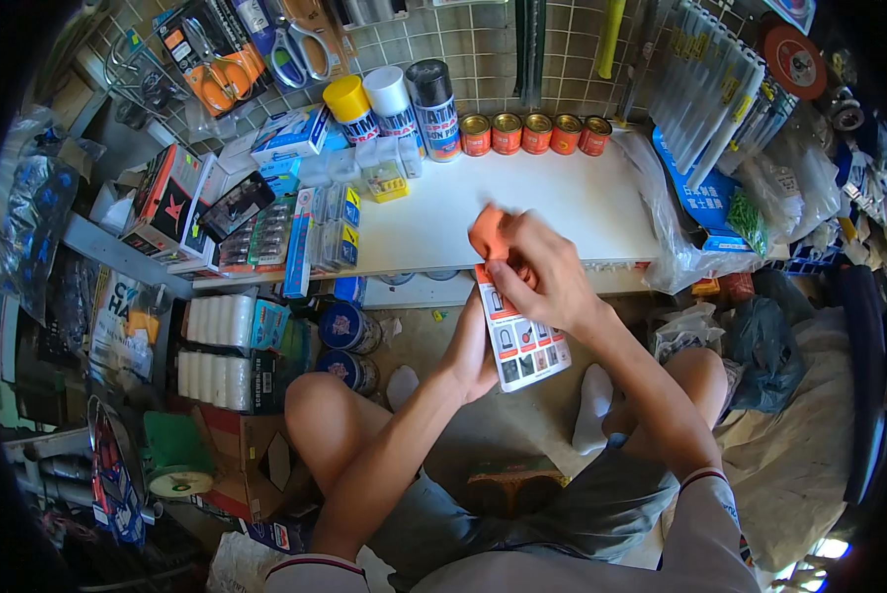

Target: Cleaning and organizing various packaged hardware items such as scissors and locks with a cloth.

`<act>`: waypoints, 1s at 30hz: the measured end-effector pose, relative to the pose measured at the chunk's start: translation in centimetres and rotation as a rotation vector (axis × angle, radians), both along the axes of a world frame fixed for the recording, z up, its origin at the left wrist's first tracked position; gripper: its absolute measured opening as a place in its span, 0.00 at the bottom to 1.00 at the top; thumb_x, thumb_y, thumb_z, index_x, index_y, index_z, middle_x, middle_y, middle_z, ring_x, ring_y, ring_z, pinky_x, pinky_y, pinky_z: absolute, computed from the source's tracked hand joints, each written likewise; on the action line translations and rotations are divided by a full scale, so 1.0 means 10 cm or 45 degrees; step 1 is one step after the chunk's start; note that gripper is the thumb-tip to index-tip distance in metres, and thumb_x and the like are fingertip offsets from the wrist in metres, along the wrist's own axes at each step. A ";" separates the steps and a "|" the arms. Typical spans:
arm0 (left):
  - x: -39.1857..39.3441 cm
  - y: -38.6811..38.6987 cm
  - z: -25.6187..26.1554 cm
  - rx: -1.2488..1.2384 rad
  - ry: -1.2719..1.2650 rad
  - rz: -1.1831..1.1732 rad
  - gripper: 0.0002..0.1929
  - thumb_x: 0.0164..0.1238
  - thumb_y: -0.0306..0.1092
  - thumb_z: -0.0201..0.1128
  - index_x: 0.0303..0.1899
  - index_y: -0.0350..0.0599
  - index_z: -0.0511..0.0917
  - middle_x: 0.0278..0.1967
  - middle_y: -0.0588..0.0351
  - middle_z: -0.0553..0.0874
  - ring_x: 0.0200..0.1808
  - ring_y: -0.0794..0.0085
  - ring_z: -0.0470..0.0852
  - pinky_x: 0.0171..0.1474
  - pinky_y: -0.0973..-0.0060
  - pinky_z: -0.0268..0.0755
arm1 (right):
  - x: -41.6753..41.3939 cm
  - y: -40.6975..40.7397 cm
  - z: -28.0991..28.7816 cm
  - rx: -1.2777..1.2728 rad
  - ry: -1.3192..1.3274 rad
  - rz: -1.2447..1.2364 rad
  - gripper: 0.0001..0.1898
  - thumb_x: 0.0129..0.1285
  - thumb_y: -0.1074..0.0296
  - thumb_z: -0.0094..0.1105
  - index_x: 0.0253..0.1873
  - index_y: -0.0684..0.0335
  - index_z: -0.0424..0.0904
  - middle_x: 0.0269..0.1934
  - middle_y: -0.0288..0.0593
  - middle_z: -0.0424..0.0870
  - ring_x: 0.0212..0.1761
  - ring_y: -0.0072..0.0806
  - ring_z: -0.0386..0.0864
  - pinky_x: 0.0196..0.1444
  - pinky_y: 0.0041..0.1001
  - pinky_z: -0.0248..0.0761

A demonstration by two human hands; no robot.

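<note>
Over the front edge of the white shelf board (pixel 488 185), my left hand (pixel 473 356) holds a printed card package (pixel 530 348) from behind, mostly hidden by it. The card shows small pictures, some of padlocks, and hangs tilted. At its top, my right hand (pixel 543 274) pinches an orange cloth or soft wrapping (pixel 488 233) between thumb and fingers. My right fingers are slightly blurred, and what lies under them is hidden.
Spray paint cans (pixel 436 111) and several small red tins (pixel 537 133) line the shelf's back. Small clear plastic boxes (pixel 336 222), cartons (pixel 165 196) and a phone (pixel 236 205) lie left. Packaged tubes (pixel 710 96) hang right. Blue-lidded tubs (pixel 349 328) stand below the board.
</note>
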State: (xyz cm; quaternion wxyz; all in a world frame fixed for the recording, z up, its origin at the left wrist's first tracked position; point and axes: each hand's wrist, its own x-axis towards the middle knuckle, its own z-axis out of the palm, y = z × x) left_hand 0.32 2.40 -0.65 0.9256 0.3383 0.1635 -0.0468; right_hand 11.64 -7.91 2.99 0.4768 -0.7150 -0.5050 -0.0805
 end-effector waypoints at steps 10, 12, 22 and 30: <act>0.02 0.06 -0.24 -0.194 0.011 0.076 0.26 0.84 0.62 0.45 0.63 0.53 0.77 0.55 0.59 0.85 0.54 0.72 0.87 0.53 0.65 0.85 | -0.13 -0.07 -0.13 -0.059 -0.193 0.185 0.11 0.62 0.61 0.71 0.33 0.59 0.81 0.33 0.43 0.80 0.38 0.43 0.80 0.46 0.40 0.73; 0.05 -0.08 -0.07 -0.168 0.057 0.093 0.25 0.85 0.58 0.46 0.68 0.53 0.73 0.58 0.61 0.84 0.58 0.75 0.86 0.57 0.69 0.83 | -0.05 0.01 -0.15 -0.032 -0.051 -0.011 0.11 0.65 0.61 0.70 0.33 0.60 0.80 0.29 0.44 0.79 0.34 0.44 0.80 0.43 0.40 0.73; 0.09 -0.15 -0.19 -0.137 0.113 0.031 0.29 0.85 0.63 0.42 0.70 0.53 0.72 0.61 0.59 0.83 0.60 0.69 0.85 0.61 0.63 0.81 | -0.13 0.01 -0.04 0.192 0.322 -0.187 0.08 0.69 0.67 0.66 0.35 0.62 0.82 0.34 0.46 0.84 0.36 0.42 0.83 0.44 0.38 0.78; 0.14 -0.18 -0.34 -0.069 0.104 0.045 0.32 0.82 0.70 0.39 0.65 0.57 0.74 0.57 0.62 0.84 0.57 0.72 0.86 0.59 0.64 0.81 | -0.23 0.04 -0.10 0.125 0.075 -0.266 0.09 0.70 0.68 0.65 0.35 0.64 0.83 0.30 0.44 0.82 0.41 0.43 0.79 0.46 0.38 0.74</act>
